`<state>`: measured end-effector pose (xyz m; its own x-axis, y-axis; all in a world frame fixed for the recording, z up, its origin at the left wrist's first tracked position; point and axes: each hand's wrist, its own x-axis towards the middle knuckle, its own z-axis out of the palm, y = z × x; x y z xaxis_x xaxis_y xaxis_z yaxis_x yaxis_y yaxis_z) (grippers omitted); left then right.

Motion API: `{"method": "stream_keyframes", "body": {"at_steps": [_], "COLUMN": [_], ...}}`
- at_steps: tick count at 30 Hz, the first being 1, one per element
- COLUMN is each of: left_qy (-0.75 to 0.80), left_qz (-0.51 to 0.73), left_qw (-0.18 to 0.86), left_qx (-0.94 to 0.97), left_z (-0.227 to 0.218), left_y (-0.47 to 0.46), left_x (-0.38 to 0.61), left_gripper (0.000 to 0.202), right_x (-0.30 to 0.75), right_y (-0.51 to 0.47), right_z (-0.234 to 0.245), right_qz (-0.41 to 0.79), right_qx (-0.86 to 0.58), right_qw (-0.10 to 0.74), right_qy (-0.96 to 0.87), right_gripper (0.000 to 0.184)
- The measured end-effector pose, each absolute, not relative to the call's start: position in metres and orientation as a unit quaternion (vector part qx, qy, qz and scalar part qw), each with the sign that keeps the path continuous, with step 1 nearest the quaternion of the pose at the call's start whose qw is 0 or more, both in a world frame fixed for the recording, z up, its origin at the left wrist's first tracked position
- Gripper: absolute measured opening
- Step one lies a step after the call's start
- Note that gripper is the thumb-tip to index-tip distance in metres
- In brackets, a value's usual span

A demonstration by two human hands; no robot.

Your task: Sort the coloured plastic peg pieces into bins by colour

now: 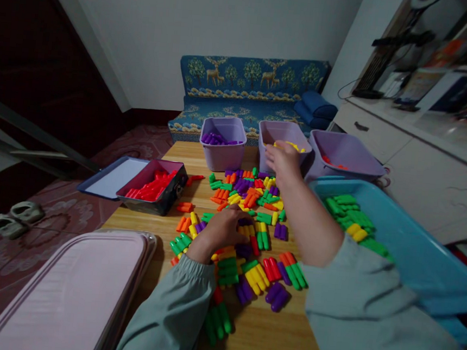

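Observation:
My left hand (225,227) is low over the middle of a heap of coloured plastic bullet-shaped pieces (252,190). Its thumb and fingers are apart and curved above yellow and purple pieces; I see nothing held. My right hand (284,159) reaches to the front rim of the middle lilac bin (264,131), fingers stretched out and nothing visible in them. Yellow pieces (297,147) lie inside that bin, partly behind the hand. Nearer me lie joined rows of pieces: yellow (257,278), purple (277,297) and green (218,323).
Purple pieces are in the left lilac bin (222,155), orange-red ones in the right lilac bin (348,171). At right a blue tub (410,250) holds green pieces and some yellow. An open tin (149,207) contains red pieces. Stacked pink lids (72,286) lie at front left.

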<state>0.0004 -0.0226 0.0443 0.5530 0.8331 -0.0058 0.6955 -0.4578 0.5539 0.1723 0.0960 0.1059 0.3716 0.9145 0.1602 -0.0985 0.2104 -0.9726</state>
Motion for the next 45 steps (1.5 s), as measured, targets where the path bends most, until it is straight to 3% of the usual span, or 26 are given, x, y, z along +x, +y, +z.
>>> {"method": "stream_keyframes", "body": {"at_steps": [4, 7, 10, 13, 16, 20, 23, 30, 33, 36, 39, 42, 45], "left_qy": [0.455, 0.476, 0.493, 0.502, 0.502, 0.487, 0.470, 0.439, 0.471, 0.546, 0.591, 0.590, 0.588], "left_qz": [0.129, 0.126, 0.130, 0.139, 0.145, 0.177, 0.242, 0.424, 0.446, 0.475, 0.457, 0.422, 0.406], "left_qw": [0.235, 0.218, 0.219, 0.220, 0.229, 0.259, 0.331, 0.536, 0.552, 0.473, 0.399, 0.372, 0.357], "left_qx": [0.849, 0.842, 0.832, 0.825, 0.821, 0.815, 0.782, 0.584, 0.523, 0.502, 0.531, 0.580, 0.602], "left_z": [0.043, 0.042, 0.043, 0.044, 0.043, 0.039, 0.039, 0.045, 0.038, 0.027, 0.021, 0.021, 0.026], "left_y": [-0.025, -0.027, -0.028, -0.028, -0.026, -0.021, -0.019, -0.017, -0.012, -0.004, 0.002, 0.002, 0.001], "left_x": [0.003, 0.005, 0.007, 0.005, 0.002, 0.001, 0.004, 0.016, 0.011, 0.000, -0.013, -0.020, -0.022], "left_gripper": [0.053, 0.049, 0.049, 0.051, 0.047, 0.040, 0.051, 0.047, 0.045, 0.037, 0.038, 0.054, 0.051], "right_x": [0.163, 0.174, 0.185, 0.186, 0.179, 0.173, 0.175, 0.170, 0.168, 0.168, 0.168, 0.167, 0.165], "right_y": [0.021, -0.021, -0.042, -0.050, -0.054, -0.055, -0.051, -0.040, -0.043, -0.046, -0.045, -0.041, -0.045], "right_z": [0.085, 0.074, 0.067, 0.062, 0.059, 0.052, 0.043, 0.029, 0.034, 0.039, 0.035, 0.027, 0.033], "right_qz": [0.262, 0.189, 0.148, 0.142, 0.151, 0.163, 0.204, 0.321, 0.296, 0.244, 0.212, 0.196, 0.143], "right_qx": [-0.591, -0.649, -0.702, -0.705, -0.687, -0.681, -0.663, -0.564, -0.580, -0.620, -0.648, -0.649, -0.656], "right_qw": [0.412, 0.214, 0.089, 0.027, 0.008, 0.037, 0.125, 0.386, 0.358, 0.287, 0.271, 0.272, 0.246], "right_qy": [-0.642, -0.705, -0.690, -0.694, -0.711, -0.713, -0.709, -0.656, -0.669, -0.688, -0.679, -0.683, -0.699], "right_gripper": [0.019, 0.015, 0.021, 0.030, 0.032, 0.016, 0.013, 0.018, 0.018, 0.015, 0.018, 0.030, 0.045]}}
